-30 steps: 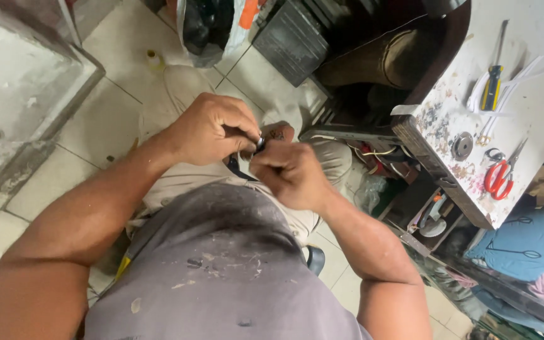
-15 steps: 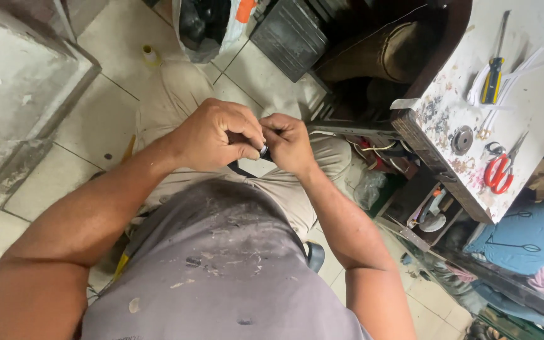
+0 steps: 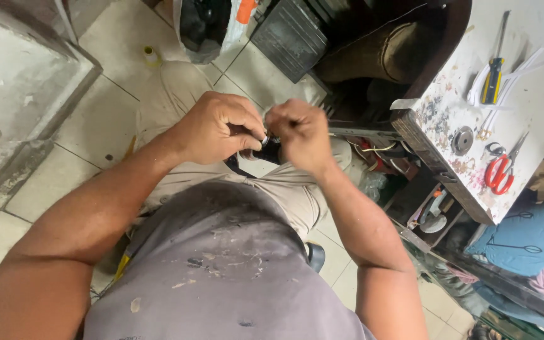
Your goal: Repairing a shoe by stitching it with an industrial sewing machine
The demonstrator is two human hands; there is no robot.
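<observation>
Small dark part [image 3: 271, 148], one only, sits mid-frame, pinched between two hands: left hand [image 3: 218, 129] and right hand [image 3: 302, 133], both grips clenched on it. Right surface [image 3: 536, 94] carries one screwdriver [image 3: 492, 75], one red scissors [image 3: 500, 170].

Matt cloth shirt [image 3: 221, 264] – glossy red plastic scissors [image 3: 498, 171], rough stained worktop [image 3: 536, 94].

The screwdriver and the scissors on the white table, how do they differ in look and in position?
The screwdriver is long and straight, with a yellow and black handle; the scissors have red loop handles and short blades. The screwdriver lies farther up the white table, beside white cords; the scissors lie nearer the table's lower edge, close to a round metal disc. Both lie flat, and neither the left hand nor the right hand touches them.
</observation>
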